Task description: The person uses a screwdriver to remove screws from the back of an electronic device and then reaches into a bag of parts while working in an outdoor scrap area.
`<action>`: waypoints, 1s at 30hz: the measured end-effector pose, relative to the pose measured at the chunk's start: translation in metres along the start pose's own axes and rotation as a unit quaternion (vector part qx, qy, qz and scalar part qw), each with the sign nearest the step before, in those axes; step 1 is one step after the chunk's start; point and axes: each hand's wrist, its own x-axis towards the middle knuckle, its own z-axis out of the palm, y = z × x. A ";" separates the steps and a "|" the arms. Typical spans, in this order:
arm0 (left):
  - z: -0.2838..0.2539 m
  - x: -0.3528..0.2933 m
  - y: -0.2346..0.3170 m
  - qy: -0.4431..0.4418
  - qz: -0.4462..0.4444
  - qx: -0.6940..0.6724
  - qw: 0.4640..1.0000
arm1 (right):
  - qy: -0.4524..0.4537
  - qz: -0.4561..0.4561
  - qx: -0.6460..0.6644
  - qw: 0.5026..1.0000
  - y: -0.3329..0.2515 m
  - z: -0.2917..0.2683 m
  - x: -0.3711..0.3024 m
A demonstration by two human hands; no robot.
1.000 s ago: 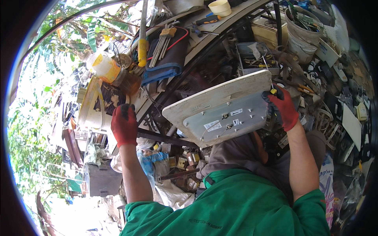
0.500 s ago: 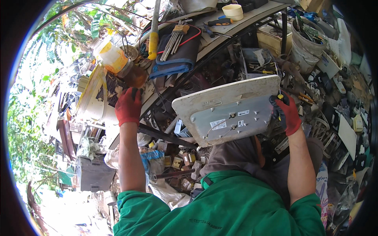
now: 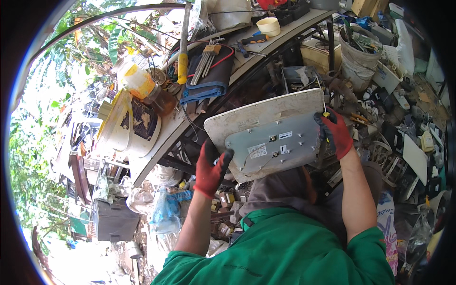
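A flat panel (image 3: 266, 114) with a dirty white rim and a grey metal back plate (image 3: 285, 142) is held up in front of me. Its plate carries small studs, labels, two connectors and a thin wire. My right hand (image 3: 336, 134), in a red and black glove, is closed at the panel's right edge, around a small yellow-handled screwdriver (image 3: 326, 114) whose thin shaft points up. At the left edge is my gloved left hand (image 3: 212, 168), thumb and fingers spread; its thumb overlaps the panel's border, and I cannot tell how firmly it touches.
On the bench (image 3: 280, 35) lie an orange-black screwdriver (image 3: 255, 39), a cream cup (image 3: 269, 27), a folded dark cloth (image 3: 206, 80) and a yellow-ended pole (image 3: 182, 66). A white bucket (image 3: 137, 137) stands left. Scrap parts and a grey bucket (image 3: 358, 61) fill the right.
My left hand has moved from beside the bucket, right and down to the panel's left edge, its fingers spreading. The panel and right hand have shifted slightly left in view.
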 end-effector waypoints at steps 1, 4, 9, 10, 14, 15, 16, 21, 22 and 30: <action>0.007 0.008 -0.002 -0.016 -0.037 -0.029 0.999 | -0.010 -0.002 -0.005 1.000 -0.004 -0.002 0.000; 0.017 0.031 -0.018 -0.006 0.023 -0.070 0.997 | 0.078 -0.118 -0.176 0.974 -0.017 0.009 -0.002; 0.022 0.044 0.048 -0.015 0.028 -0.088 0.996 | 0.191 -0.189 -0.312 0.911 -0.105 0.022 -0.055; 0.030 0.044 0.056 -0.027 -0.004 -0.128 0.991 | 0.210 -0.192 -0.345 0.895 -0.123 0.020 -0.069; 0.081 0.027 0.065 -0.070 -0.108 -0.211 0.969 | 0.200 -0.033 -0.314 0.927 -0.150 -0.023 -0.117; 0.094 0.016 0.053 -0.081 -0.117 -0.200 0.969 | 0.204 0.023 -0.310 0.928 -0.147 -0.034 -0.128; 0.107 0.008 0.038 -0.093 -0.124 -0.192 0.969 | 0.215 0.038 -0.295 0.930 -0.143 -0.045 -0.139; 0.148 0.020 -0.004 -0.135 -0.052 -0.139 0.980 | 0.276 0.115 -0.258 0.919 -0.112 -0.080 -0.177; 0.155 0.018 -0.003 -0.129 -0.050 -0.142 0.980 | 0.284 0.112 -0.253 0.918 -0.112 -0.076 -0.180; 0.157 0.013 0.014 -0.052 -0.059 -0.162 0.984 | 0.240 0.101 -0.311 0.914 -0.131 -0.096 -0.131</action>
